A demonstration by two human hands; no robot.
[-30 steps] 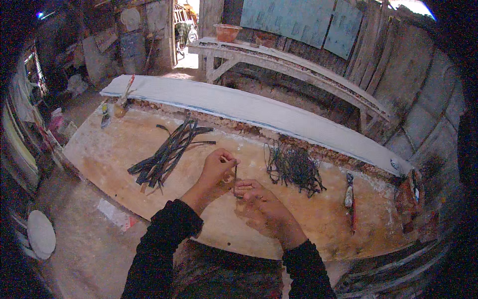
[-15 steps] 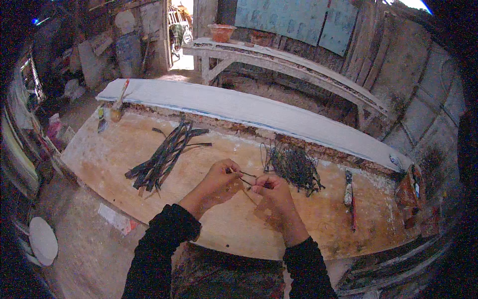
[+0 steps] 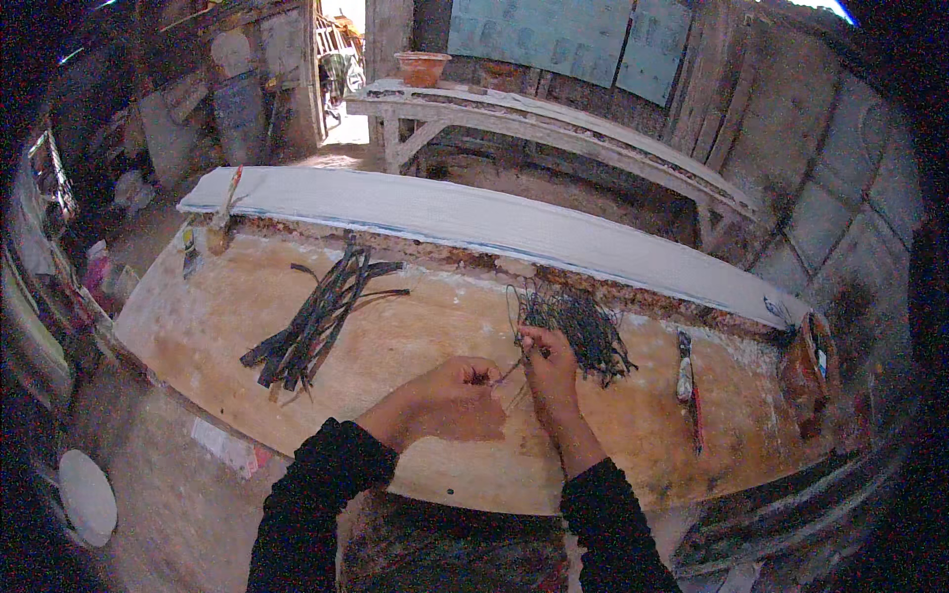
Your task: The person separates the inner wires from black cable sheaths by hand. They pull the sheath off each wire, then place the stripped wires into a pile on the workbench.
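Note:
Over the middle of the wooden table, my left hand (image 3: 445,397) is closed in a pinch on a thin dark strip (image 3: 510,372). My right hand (image 3: 554,374), also pinched, grips the strip a little farther from me, beside a tangled pile of thin dark loops (image 3: 583,331). The strip's ends are hidden by my fingers. To the left lies a loose bundle of flat black strips (image 3: 321,321), crossing one another and apart from both hands.
A long white board (image 3: 474,229) runs along the table's far edge. A paintbrush (image 3: 225,208) and scraper (image 3: 191,255) lie at far left; a slim tool (image 3: 685,368) and red stick (image 3: 697,420) at right. Behind, a bench (image 3: 554,117) bears an orange bowl (image 3: 422,69).
My right hand has moved away from me, up to the loop pile's edge. My left hand has come slightly nearer and to the right, with the strip still between them.

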